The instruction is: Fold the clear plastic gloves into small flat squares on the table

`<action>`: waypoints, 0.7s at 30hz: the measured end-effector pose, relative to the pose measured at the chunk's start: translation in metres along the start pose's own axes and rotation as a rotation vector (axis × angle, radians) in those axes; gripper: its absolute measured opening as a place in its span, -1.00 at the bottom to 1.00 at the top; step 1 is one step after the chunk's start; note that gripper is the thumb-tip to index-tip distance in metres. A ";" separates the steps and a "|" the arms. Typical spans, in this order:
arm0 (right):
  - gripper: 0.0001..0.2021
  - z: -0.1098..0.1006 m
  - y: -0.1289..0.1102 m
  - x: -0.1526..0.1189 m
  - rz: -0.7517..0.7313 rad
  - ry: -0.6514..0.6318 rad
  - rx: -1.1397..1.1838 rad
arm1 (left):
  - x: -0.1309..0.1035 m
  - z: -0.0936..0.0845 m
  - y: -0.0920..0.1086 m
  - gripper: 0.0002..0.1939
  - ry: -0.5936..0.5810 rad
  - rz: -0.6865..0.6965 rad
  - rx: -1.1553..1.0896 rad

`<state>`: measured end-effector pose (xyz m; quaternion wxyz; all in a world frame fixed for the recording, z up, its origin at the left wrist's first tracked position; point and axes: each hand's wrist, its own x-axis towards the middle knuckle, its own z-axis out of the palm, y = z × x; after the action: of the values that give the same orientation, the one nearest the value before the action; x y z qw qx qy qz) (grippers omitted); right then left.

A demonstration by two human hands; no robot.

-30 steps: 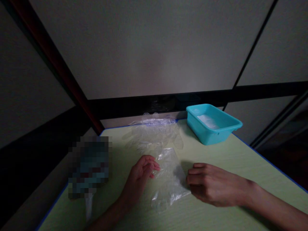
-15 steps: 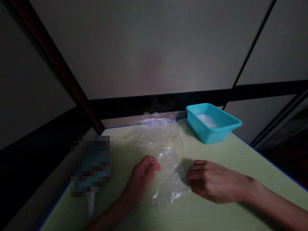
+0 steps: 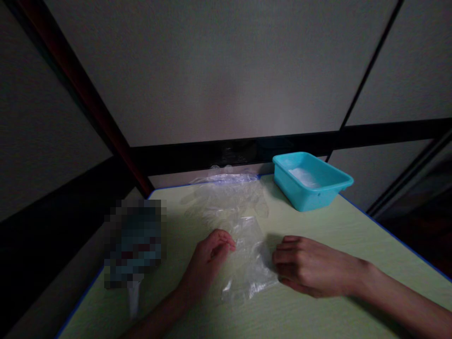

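A thin sheet of clear, crinkled plastic film (image 3: 249, 256), roughly rectangular, lies on the table between my hands. Whether it is a folded disposable glove or a bag I cannot tell. My left hand (image 3: 213, 252) is closed at its left edge, thumb and fingers pinched together on the film. At the lower right edge, my right hand (image 3: 303, 266) rests with its back up and fingers curled in on the film; its fingertips are hidden. Just beyond lie several clear disposable plastic gloves (image 3: 229, 195), spread out and overlapping toward the far table edge.
A turquoise plastic basket (image 3: 323, 200) with whitish plastic inside stands at the back right corner. On the left is a pixelated object (image 3: 136, 245) with a white strip (image 3: 133, 299) below it. The pale green table (image 3: 356, 226) has a blue edge; cabinet panels (image 3: 229, 80) rise behind.
Almost nothing differs. Both hands stay at the film's edges, with only a very slight shift of the right hand to the left.
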<state>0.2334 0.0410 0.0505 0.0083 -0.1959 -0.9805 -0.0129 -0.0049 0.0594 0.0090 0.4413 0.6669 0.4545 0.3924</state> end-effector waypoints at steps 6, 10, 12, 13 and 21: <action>-0.77 0.008 0.002 0.001 -0.037 0.025 -0.053 | 0.001 0.002 0.003 -0.89 -0.005 -0.021 0.006; -0.80 0.005 0.000 0.000 -0.022 0.001 -0.031 | 0.001 0.001 0.005 -0.89 -0.002 -0.029 0.015; -0.82 0.002 0.000 0.000 -0.014 -0.002 -0.007 | 0.001 0.001 0.005 -0.89 -0.002 -0.027 0.019; -0.81 0.001 -0.001 0.000 -0.013 0.003 -0.004 | 0.001 0.001 0.004 -0.89 -0.002 -0.026 0.020; -0.79 0.005 -0.002 0.003 -0.042 0.022 -0.125 | 0.001 0.001 0.004 -0.89 -0.001 -0.018 0.025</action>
<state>0.2298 0.0407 0.0450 0.0063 -0.1752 -0.9816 -0.0762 -0.0022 0.0591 0.0124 0.4366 0.6684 0.4651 0.3824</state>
